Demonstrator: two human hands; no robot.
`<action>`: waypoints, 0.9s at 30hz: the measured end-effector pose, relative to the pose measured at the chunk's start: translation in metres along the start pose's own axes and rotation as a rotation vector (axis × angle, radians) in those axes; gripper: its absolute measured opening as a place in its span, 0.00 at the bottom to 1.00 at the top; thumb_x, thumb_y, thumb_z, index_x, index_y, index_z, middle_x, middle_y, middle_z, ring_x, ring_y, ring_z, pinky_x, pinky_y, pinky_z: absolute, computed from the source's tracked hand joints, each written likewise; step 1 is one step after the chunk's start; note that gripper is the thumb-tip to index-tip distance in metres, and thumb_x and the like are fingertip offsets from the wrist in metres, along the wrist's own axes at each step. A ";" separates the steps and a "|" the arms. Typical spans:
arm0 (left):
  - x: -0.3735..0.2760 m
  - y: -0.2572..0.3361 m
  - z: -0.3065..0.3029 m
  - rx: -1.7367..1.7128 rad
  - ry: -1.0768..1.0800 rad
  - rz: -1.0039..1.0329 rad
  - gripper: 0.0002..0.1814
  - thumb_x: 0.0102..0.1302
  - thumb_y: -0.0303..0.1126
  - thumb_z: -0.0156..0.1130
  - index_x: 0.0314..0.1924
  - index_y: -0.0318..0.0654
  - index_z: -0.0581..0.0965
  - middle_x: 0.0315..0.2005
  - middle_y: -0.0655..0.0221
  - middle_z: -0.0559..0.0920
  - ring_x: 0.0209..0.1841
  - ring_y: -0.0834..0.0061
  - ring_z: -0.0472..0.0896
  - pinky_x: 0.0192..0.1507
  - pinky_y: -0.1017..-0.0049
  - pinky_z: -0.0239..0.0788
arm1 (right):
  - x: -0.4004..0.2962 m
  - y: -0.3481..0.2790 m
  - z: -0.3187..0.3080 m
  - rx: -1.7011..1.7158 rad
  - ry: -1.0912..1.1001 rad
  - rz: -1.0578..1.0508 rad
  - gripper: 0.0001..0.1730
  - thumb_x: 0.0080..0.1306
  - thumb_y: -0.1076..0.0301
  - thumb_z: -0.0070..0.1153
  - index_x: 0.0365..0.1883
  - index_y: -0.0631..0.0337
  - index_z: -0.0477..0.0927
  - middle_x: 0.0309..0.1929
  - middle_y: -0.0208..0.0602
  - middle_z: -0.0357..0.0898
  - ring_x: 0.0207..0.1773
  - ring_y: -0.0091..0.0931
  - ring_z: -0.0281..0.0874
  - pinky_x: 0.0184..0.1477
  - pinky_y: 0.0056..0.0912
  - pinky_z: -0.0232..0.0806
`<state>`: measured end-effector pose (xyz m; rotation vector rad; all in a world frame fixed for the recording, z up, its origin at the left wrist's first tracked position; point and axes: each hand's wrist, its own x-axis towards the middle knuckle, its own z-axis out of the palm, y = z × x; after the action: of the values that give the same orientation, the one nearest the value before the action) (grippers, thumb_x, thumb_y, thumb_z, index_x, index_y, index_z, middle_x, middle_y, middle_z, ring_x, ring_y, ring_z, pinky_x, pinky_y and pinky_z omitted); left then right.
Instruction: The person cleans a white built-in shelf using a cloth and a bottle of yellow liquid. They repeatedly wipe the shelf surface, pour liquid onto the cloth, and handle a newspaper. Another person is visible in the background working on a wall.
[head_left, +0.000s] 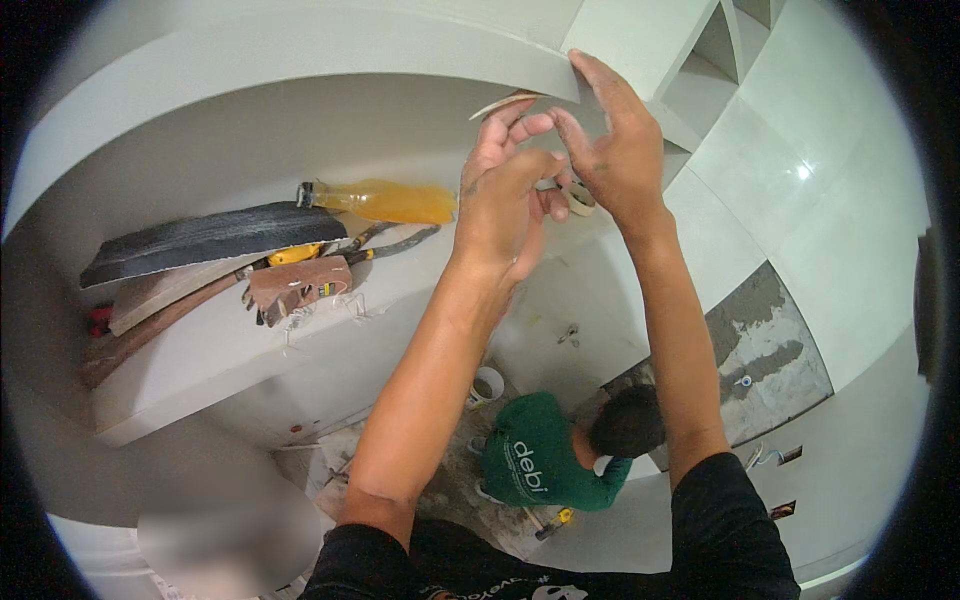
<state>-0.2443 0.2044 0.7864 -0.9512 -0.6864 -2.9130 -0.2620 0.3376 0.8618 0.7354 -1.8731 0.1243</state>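
My left hand (510, 180) is raised below the edge of a pale ledge (450, 60), palm partly up and fingers curled. A thin pale curved piece (501, 105) rests at its fingertips, held from behind; its material is unclear. A roll of pale tape (578, 199) shows just beyond the lower fingers, and whether they touch it cannot be told. Beside it, my right hand (619, 142) has thumb and fingers spread, with a fingertip at the end corner of the ledge. Nothing shows in its grasp.
On the shelf (202, 352) lie a bottle of orange liquid (382, 201), a dark sheet (210, 238), a brown block (300, 285) and handled tools. Below, a person in a green shirt (551, 457) crouches near a bucket (486, 386) and a hammer (553, 525). Tiled wall (810, 165) stands right.
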 end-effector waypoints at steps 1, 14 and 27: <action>-0.001 0.002 0.000 0.041 0.028 0.011 0.32 0.64 0.23 0.56 0.70 0.41 0.66 0.54 0.70 0.74 0.39 0.76 0.78 0.27 0.75 0.68 | 0.000 0.000 0.001 -0.001 0.001 -0.005 0.33 0.61 0.70 0.68 0.67 0.56 0.76 0.65 0.46 0.79 0.68 0.45 0.77 0.68 0.46 0.70; -0.007 0.009 -0.059 0.426 0.141 0.444 0.23 0.67 0.24 0.57 0.62 0.34 0.72 0.56 0.61 0.76 0.38 0.77 0.81 0.31 0.73 0.77 | -0.010 0.012 0.008 0.027 0.126 -0.095 0.32 0.65 0.72 0.67 0.68 0.54 0.76 0.65 0.42 0.80 0.67 0.41 0.79 0.67 0.42 0.71; -0.070 0.144 -0.009 3.010 -0.700 0.735 0.32 0.66 0.28 0.68 0.71 0.45 0.74 0.49 0.60 0.76 0.54 0.58 0.77 0.54 0.61 0.74 | -0.202 -0.126 0.027 0.880 0.435 0.593 0.20 0.65 0.79 0.60 0.57 0.65 0.82 0.54 0.51 0.85 0.58 0.45 0.83 0.62 0.45 0.72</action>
<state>-0.1730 0.0613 0.7992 -0.6147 -1.9877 0.7165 -0.1672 0.3115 0.6426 0.6135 -1.5094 1.4339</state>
